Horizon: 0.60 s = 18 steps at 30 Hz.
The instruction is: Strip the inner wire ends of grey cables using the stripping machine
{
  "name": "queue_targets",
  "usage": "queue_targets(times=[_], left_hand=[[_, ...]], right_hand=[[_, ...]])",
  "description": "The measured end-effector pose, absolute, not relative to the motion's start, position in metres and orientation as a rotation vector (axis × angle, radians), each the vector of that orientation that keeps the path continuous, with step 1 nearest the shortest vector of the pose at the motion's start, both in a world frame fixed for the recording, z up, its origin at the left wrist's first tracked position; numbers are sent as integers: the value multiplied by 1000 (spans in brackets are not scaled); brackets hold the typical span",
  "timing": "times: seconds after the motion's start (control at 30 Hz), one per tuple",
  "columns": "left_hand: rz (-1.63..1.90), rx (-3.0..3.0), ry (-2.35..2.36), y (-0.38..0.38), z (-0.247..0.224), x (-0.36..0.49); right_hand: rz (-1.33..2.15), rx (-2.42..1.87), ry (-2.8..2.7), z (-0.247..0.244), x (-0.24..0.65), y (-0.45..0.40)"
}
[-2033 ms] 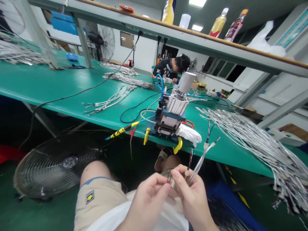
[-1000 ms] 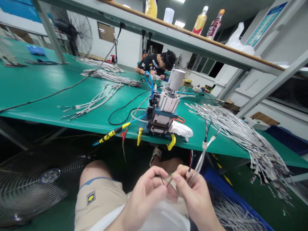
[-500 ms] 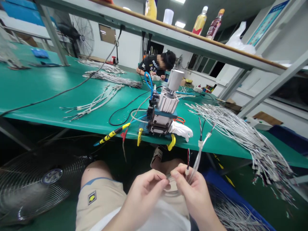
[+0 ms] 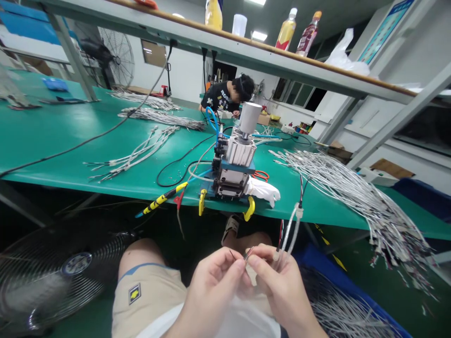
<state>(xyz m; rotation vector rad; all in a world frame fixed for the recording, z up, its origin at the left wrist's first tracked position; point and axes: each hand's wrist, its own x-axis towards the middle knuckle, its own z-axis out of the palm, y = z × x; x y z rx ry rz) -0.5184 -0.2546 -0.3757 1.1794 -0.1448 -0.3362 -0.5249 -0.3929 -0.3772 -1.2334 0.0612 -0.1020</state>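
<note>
My left hand is closed, its thumb and forefinger pinching thin dark wire ends in front of my lap. Close against it, my right hand is also closed, gripping a wire harness of clear-sheathed cables. The harness rises above the right hand, with black, red and white wire ends showing at its tips. Between the two thumbs a short bit of thin wire sticks up. Beyond the hands, at the table's edge, stands a small pneumatic press with yellow handles. A white glove lies against its right side.
A large pile of cables covers the green table's right side, some hanging over the edge. A blue bin of cables sits below. A floor fan stands at left. Bottles line the overhead shelf. A co-worker sits across the table.
The harness's upper end has swung slightly right and lower. My fingertips have come together, with thin wire ends now showing between them. The view has shifted slightly.
</note>
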Motion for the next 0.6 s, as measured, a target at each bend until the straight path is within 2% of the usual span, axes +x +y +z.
queue_targets(times=[0.6], left_hand=[[-315, 1040, -127, -266, -379, -522]], right_hand=[[15, -1094, -66, -367, -524, -391]])
